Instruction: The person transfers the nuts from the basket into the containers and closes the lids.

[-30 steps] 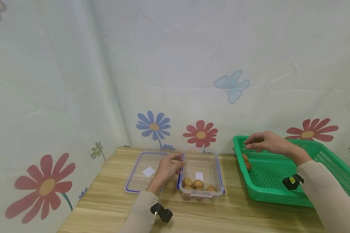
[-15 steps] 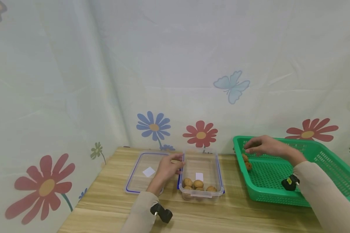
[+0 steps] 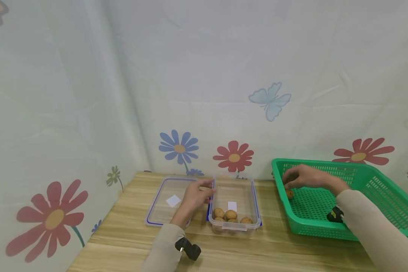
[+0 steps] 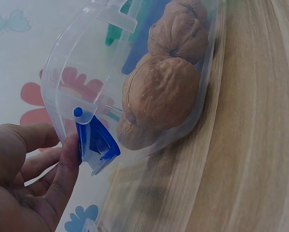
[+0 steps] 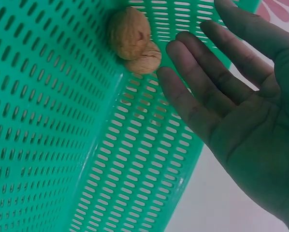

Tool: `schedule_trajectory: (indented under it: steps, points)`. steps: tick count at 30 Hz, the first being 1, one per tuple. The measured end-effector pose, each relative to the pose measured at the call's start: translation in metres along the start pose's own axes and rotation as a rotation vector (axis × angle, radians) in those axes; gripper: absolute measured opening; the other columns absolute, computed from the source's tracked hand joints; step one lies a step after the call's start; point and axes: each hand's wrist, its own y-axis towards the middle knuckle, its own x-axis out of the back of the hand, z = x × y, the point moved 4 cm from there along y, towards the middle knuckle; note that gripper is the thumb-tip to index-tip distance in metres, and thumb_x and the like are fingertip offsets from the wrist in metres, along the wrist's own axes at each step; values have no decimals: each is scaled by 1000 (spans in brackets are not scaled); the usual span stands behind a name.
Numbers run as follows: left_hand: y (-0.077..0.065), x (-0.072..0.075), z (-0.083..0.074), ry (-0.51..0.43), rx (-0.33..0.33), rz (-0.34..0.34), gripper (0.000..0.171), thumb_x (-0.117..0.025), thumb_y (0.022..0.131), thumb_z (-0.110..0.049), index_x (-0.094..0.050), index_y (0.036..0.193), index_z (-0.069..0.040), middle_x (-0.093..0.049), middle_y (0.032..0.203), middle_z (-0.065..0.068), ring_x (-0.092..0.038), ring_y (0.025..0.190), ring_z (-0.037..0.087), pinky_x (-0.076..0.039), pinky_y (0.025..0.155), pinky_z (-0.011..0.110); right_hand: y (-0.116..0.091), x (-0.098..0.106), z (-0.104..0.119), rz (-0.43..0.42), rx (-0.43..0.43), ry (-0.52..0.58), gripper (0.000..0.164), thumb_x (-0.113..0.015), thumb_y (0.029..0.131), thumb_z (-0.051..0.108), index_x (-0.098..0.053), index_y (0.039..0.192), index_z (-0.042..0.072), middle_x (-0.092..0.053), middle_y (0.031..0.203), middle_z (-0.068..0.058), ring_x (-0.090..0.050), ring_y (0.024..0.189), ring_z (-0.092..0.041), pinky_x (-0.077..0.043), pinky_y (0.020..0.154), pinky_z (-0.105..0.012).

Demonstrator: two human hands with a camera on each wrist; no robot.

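My left hand (image 3: pixel 197 196) is at the left side of a clear plastic food box (image 3: pixel 256 200). In the left wrist view its fingertips touch the rim and a hanging blue clip (image 4: pixel 97 142), without wrapping round them. Several walnuts (image 3: pixel 231 214) lie at the near end of the box. Over the left end of a green basket (image 3: pixel 294 223) is my right hand (image 3: pixel 306 176), fingers extended and loosely bent. In the right wrist view two walnuts (image 5: pixel 130 34) sit in the basket's corner, just beyond the fingertips; the head view shows only one, the other being behind the hand.
The box's clear lid (image 3: pixel 158 204), edged in blue, lies flat on the wooden table (image 3: pixel 122 230) left of the box, partly behind the left hand. A flower-printed curtain (image 3: pixel 204 94) hangs behind the table. White labels mark the lid and box.
My right hand has lowered into the basket's left end toward the walnuts, covering one of them in the head view. The left hand and the box stay put.
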Motion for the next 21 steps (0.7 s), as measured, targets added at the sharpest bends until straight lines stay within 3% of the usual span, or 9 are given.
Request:
schedule_trajectory:
  steps: [12, 21]
  points:
    - [-2, 0, 3, 3, 6, 3, 42, -71, 98, -2, -65, 140, 5, -67, 128, 26, -73, 71, 22, -68, 71, 35, 2, -9, -6, 19, 7, -94, 23, -76, 98, 8, -74, 118, -4, -74, 114, -11, -71, 98, -24, -65, 80, -42]
    - [0, 2, 0, 13, 1, 1, 43, -74, 98, -5, -66, 140, 3, -69, 126, 22, -72, 68, 22, -68, 71, 38, 3, -7, -7, 24, 14, -84, 21, -77, 97, 9, -75, 114, -2, -74, 109, -7, -71, 97, -22, -65, 82, -43]
